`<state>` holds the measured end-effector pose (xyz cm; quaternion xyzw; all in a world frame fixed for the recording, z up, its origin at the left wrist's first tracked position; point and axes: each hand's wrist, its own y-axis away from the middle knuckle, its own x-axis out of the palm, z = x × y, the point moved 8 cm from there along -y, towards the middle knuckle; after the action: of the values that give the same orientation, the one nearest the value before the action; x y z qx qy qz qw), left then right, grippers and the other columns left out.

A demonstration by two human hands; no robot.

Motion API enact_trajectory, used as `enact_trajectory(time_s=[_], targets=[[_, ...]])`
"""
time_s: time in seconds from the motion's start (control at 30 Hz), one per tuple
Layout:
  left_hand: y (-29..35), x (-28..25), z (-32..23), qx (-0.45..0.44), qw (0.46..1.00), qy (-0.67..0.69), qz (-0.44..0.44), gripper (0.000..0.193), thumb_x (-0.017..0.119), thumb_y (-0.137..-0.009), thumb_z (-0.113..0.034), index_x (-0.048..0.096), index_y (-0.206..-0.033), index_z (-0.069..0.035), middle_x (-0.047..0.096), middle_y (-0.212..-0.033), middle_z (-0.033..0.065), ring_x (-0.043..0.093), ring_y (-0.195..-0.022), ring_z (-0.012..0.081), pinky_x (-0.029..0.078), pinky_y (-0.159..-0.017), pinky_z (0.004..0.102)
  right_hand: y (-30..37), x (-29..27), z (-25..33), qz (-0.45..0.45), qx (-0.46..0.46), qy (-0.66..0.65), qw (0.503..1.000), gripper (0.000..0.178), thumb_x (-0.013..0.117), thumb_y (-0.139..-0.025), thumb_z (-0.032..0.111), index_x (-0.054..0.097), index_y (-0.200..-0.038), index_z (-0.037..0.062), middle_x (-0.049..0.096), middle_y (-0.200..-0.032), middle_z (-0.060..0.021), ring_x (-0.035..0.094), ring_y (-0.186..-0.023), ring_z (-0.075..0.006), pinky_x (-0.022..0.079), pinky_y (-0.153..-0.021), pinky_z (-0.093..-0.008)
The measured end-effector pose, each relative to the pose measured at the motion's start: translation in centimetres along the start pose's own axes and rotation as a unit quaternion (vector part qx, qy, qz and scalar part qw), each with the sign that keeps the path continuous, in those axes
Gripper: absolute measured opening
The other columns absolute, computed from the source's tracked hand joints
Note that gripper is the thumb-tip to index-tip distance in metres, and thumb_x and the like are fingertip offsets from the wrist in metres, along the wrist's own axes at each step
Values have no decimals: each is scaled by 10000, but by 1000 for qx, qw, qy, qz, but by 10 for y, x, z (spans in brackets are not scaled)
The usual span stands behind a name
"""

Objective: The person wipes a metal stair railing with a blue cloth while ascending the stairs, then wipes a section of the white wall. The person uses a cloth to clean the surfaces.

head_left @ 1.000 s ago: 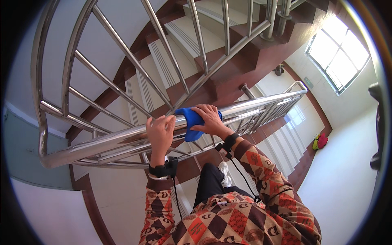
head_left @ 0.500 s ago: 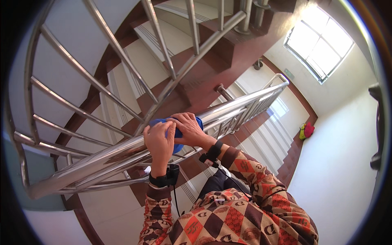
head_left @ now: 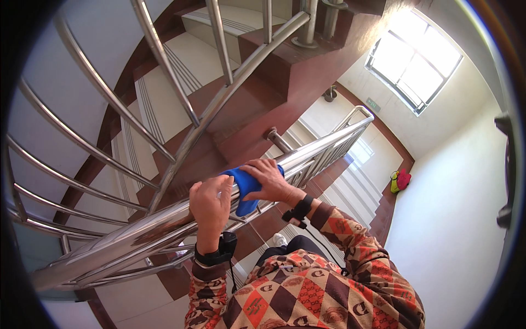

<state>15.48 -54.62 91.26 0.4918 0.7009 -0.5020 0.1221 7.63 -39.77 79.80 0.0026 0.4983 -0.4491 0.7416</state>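
A blue cloth (head_left: 249, 189) lies draped over a thick, shiny steel handrail (head_left: 156, 219), one end hanging down the near side. My right hand (head_left: 269, 181) is wrapped over the cloth from above, fingers on the far side and thumb on the near side, pressing it round the rail. Just to the left, my left hand (head_left: 211, 207) is closed at the rail, thumb and forefinger together at the cloth's left edge. Its other fingers curl over the rail, their tips partly hidden. Both wrists carry black straps with small devices.
Steel balusters (head_left: 159, 49) and pale stair treads (head_left: 178, 60) rise on the left. The rail slopes away to a lower flight (head_left: 342, 189). Beyond are a bright window (head_left: 413, 60), a dark pot (head_left: 330, 93) and a red and yellow-green bundle (head_left: 401, 180) by the wall.
My hands have moved slightly apart, showing more of the cloth between them. The cloth now lies flatter over the rail. The whole view has shifted a little.
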Motion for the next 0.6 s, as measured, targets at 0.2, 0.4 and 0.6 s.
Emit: enact_trajectory(time_s=[0.2, 0.4, 0.6], targets=[[-9, 70, -21, 4, 1000, 12, 20, 216, 685, -965, -286, 736, -943, -77, 733, -888, 91, 677, -795, 315, 488, -786, 427, 5, 0, -9, -10, -68, -42, 997, 818, 807, -737, 571, 560, -1371, 117, 560, -1361, -133, 503, -1290, -331, 332, -1087, -495], [-18, 104, -18, -19, 996, 38, 82, 282, 643, -999, -313, 736, -958, -50, 726, -868, 128, 685, -776, 347, 515, -685, 429, 36, -18, -85, -9, 8, -15, 1000, 830, 828, -732, 529, 555, -1412, 139, 521, -1433, -152, 451, -1354, -381, 294, -1126, -533], [-13, 100, -17, -56, 995, 38, 79, 275, 637, -1001, -319, 719, -932, -65, 738, -872, 119, 690, -774, 327, 509, -735, 418, 68, -32, -143, 0, 62, 35, 997, 940, 835, -720, 551, 471, -1487, 148, 441, -1511, -165, 373, -1428, -399, 237, -1166, -544]])
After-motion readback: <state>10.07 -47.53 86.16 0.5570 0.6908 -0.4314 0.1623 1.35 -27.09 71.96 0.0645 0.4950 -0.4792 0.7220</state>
